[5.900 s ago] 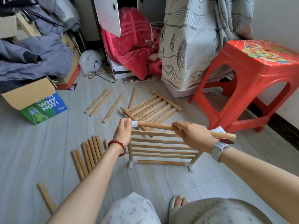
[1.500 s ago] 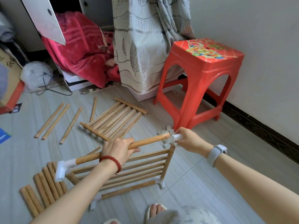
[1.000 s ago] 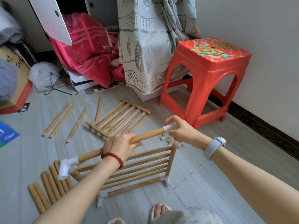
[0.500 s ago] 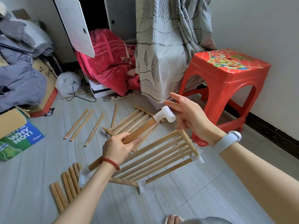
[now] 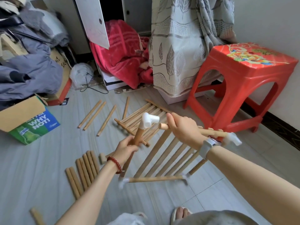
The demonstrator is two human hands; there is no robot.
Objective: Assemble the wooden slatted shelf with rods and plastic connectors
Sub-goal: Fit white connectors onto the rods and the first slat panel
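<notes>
The left hand point(image 5: 125, 147) held a rod point(image 5: 138, 137) in a closed grip near its middle, the fingers curled round the wood, so that the rod ran up and away from the hand to a white connector point(image 5: 148, 120) at its top and down past the wrist toward another connector point(image 5: 122, 182) near the floor. The right hand point(image 5: 182, 128) gripped a second rod point(image 5: 211, 132), fingers wrapped over it close to its bare left end point(image 5: 162, 126); that end stood just beside the top connector but apart from it, not seated. The second rod ran right from the grip, behind the watch point(image 5: 209, 144), to a connector point(image 5: 232, 138) at its far end. The slatted panel point(image 5: 165, 158) hung tilted below both hands, its slats slanting down to a bottom rod point(image 5: 155, 179) just above the floor point(image 5: 40, 159). A second slatted panel point(image 5: 139, 116) lay flat on the floor beyond the hands. Short thick rods point(image 5: 84, 169) lay side by side left of the frame, and thinner rods point(image 5: 97, 114) lay scattered farther back. A red stool point(image 5: 243, 78) stood to the right by the wall, and a cardboard box point(image 5: 27, 119) sat at the left.
</notes>
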